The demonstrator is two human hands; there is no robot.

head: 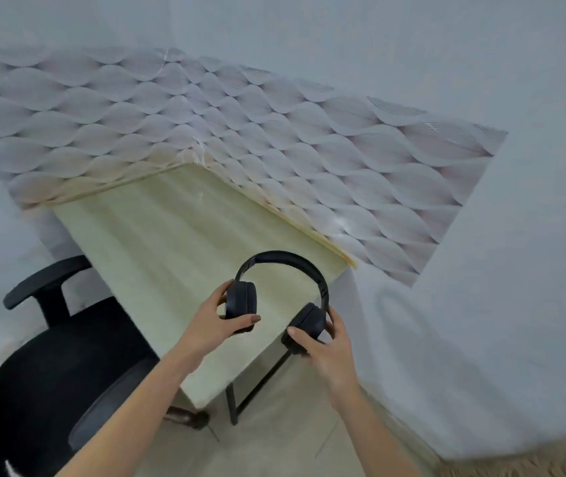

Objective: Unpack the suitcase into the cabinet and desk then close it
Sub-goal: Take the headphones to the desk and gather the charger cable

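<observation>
I counted one pair of headphones (285, 258) with two ear cups (241, 301). My hands numbered two: one left hand (213, 325), one right hand (326, 351). There was also one desk (171, 242) and one black chair (61, 373) showing two armrests (44, 280).

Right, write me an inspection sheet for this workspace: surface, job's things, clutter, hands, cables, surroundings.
Surface: pale wooden desk, set into a corner.
Job's things: black headphones, held over the desk's near end; suitcase and cabinet out of view.
Clutter: nothing seen.
Hands: left hand grips one ear cup, right hand the other.
Cables: nothing seen.
Surroundings: black office chair left of the desk; wave-patterned wall panels.
</observation>
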